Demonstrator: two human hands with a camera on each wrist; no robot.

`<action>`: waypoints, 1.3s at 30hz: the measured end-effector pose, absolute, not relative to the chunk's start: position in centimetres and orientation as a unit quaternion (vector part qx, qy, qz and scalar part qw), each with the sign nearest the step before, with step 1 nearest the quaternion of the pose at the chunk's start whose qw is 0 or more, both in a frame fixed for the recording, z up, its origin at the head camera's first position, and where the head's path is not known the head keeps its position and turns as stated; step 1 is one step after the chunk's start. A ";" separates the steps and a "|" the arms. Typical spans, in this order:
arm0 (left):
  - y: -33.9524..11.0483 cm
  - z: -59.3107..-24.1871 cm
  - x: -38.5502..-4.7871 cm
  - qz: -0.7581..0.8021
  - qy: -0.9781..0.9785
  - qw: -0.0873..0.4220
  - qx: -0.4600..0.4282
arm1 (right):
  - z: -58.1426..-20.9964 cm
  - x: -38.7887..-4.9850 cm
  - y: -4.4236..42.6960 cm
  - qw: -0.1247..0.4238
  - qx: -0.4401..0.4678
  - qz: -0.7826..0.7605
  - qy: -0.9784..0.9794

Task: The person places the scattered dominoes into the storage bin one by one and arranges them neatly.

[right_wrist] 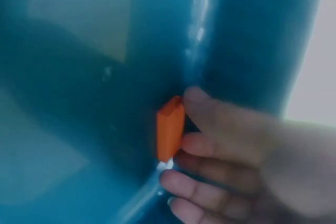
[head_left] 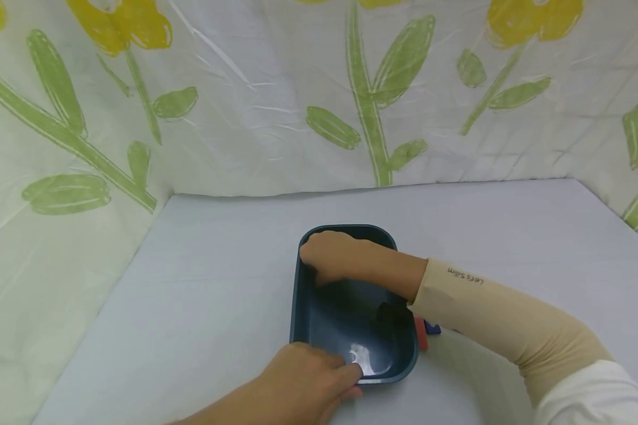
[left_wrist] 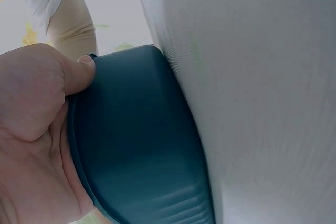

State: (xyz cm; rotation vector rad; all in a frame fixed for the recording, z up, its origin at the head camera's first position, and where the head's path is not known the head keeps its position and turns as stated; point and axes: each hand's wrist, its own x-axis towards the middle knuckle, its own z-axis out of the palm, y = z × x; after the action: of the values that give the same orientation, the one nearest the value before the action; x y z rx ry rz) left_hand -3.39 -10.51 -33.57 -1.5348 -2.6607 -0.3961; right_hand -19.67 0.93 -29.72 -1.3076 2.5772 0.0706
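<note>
A dark teal container (head_left: 345, 330) stands on the white table. At its near rim, my left hand (head_left: 311, 378) grips the edge; in the left wrist view that hand (left_wrist: 37, 124) has its thumb over the rim of the container (left_wrist: 136, 124). My right hand (head_left: 332, 257) reaches down inside, at the far left corner. The right wrist view shows a small orange piece (right_wrist: 170, 132) on the container floor by the wall, with the loosely extended fingers of my right hand (right_wrist: 226, 156) right beside it, fingertips at its edge.
A red piece (head_left: 421, 334) and a blue piece (head_left: 432, 328) lie just outside the container's right side, partly hidden under the right sleeve (head_left: 494, 307). A dark patch shows inside near the right wall. A white curtain (head_left: 255, 136) with painted flowers hangs behind the table (head_left: 202, 295).
</note>
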 end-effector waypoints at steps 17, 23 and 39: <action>-10.5 -33.2 -3.5 -0.116 -0.867 -0.008 -0.484 | -25.4 -18.2 7.3 0.115 -0.434 -0.039 0.893; -10.5 -33.0 -3.4 -0.103 -0.874 -0.021 -0.475 | -24.6 -16.8 11.7 0.112 -0.407 -0.084 0.903; -10.5 -33.4 -3.3 -0.112 -0.868 0.018 -0.483 | -29.0 -13.6 16.8 0.112 -0.283 -0.077 0.950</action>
State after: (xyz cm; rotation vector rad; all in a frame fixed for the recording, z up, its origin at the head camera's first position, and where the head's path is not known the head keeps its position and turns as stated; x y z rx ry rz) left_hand -3.29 -10.49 -33.41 -1.4995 -2.6978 -0.3484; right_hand -13.59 16.78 -29.00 -0.8302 2.7880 -0.2251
